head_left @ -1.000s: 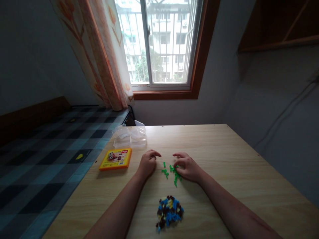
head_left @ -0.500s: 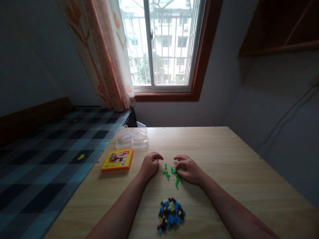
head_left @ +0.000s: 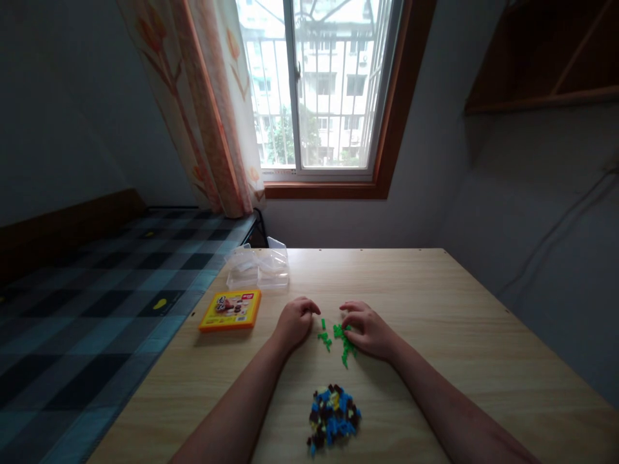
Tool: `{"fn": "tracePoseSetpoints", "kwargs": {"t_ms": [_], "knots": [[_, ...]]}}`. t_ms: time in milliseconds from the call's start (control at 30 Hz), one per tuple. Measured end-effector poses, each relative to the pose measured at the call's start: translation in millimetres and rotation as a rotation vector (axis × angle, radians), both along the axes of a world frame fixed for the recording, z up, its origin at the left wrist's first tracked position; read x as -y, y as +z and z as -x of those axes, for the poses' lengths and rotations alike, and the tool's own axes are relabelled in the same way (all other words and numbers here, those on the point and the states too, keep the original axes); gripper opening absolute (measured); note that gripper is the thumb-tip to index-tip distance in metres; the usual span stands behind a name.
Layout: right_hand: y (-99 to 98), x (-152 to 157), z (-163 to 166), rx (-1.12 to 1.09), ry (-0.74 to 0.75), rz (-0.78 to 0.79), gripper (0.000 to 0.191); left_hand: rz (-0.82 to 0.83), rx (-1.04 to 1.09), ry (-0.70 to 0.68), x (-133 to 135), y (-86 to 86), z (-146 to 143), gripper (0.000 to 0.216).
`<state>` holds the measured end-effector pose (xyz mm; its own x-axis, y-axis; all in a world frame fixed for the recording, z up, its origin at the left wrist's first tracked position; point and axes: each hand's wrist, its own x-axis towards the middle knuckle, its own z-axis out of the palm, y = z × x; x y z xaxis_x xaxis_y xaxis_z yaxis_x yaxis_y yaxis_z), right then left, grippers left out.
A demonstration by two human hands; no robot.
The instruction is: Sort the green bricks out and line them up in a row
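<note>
A small scatter of green building bricks (head_left: 338,340) lies on the wooden table (head_left: 435,309) between my two hands. My right hand (head_left: 368,330) rests on the table with fingers curled and fingertips pinched on the green bricks. My left hand (head_left: 293,320) lies just left of them, fingers curled in; whether it holds anything is hidden. Nearer to me sits a pile of blue, brown and yellow bricks (head_left: 333,414).
An orange flat box (head_left: 231,309) lies at the table's left edge, with a clear plastic container (head_left: 258,269) behind it. A bed with a checked cover (head_left: 97,303) borders the table on the left. A window and curtain stand behind; a wall runs along the right.
Both hands have drawn slightly closer together around the green bricks. The view has shifted a little, otherwise the objects stay put.
</note>
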<state>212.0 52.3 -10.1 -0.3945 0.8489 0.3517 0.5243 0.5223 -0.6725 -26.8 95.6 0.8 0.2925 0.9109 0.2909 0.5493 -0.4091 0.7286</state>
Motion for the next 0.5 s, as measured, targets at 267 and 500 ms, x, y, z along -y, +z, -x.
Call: {"fn": "tracePoseSetpoints", "kwargs": {"t_ms": [267, 500], "knots": [[0.0, -0.1, 0.8, 0.031, 0.012, -0.020, 0.009, 0.022, -0.070, -0.079, 5.7, 3.5, -1.7, 0.034], [-1.5, -1.8, -1.0, 0.000, 0.030, -0.016, 0.007, -0.016, -0.158, -0.103, 8.2, 4.9, -4.7, 0.033]]}}
